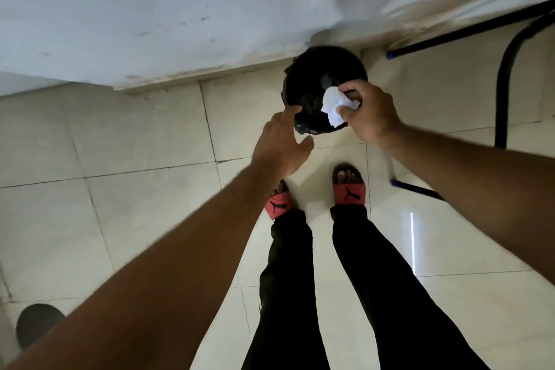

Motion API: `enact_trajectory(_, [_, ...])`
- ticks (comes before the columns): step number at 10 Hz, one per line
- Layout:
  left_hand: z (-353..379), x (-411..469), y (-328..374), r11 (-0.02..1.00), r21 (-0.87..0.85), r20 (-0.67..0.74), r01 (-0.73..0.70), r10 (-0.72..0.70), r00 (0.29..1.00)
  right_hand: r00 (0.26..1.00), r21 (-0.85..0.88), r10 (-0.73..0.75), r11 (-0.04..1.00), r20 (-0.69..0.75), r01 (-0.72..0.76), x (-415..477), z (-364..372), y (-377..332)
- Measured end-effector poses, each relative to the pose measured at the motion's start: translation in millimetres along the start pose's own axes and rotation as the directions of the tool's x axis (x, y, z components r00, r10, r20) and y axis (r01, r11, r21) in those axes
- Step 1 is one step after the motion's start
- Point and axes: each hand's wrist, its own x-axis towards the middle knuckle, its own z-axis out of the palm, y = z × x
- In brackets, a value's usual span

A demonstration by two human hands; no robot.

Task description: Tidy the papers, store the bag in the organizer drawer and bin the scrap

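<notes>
The floor is glossy cream ceramic tile (144, 135) with thin dark grout lines, a bright streak of light reflected at about 4 o'clock. A scuffed white wall (150, 9) fills the top of the view, meeting the floor along a stained skirting edge. At 2 o'clock stands a black tubular metal frame (504, 84) with blue end caps on its feet; what piece of furniture it belongs to cannot be told. A dark round disc (37, 324) lies on the tile at 8 o'clock.

Against the wall at 12 o'clock sits a round black bin lined with a crinkled black plastic bag (318, 93), its mouth open upward.

The person stands just before it, in black trousers (375, 279) and red slide sandals (350, 192) with a black logo. Both bare forearms reach forward and down. The left hand (282, 144) is empty, fingers spread loosely, fingertips touching the near rim of the bin at its 8 o'clock side. The right hand (372, 114) hangs over the bin's 4 o'clock edge, thumb and fingers pinching a crumpled white paper scrap (333, 105). The scrap is creased and wadded, its loose corner hanging down over the bin's dark opening, above the liner rather than resting in it.
</notes>
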Motion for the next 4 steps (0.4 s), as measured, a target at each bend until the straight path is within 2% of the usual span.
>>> enact_trajectory(2, [34, 37, -21, 1.0, -0.023, 0.015, 0.017, -0.017, 1.0, 0.999, -0.022, -0.044, 0.999, -0.02, 0.044, 42, 24, 31])
enact_trajectory(4, [32, 46, -20, 0.998, -0.056, -0.017, 0.029, -0.03, 0.999, 1.0, 0.123, -0.01, 0.992, 0.005, 0.009, 40, 35, 29])
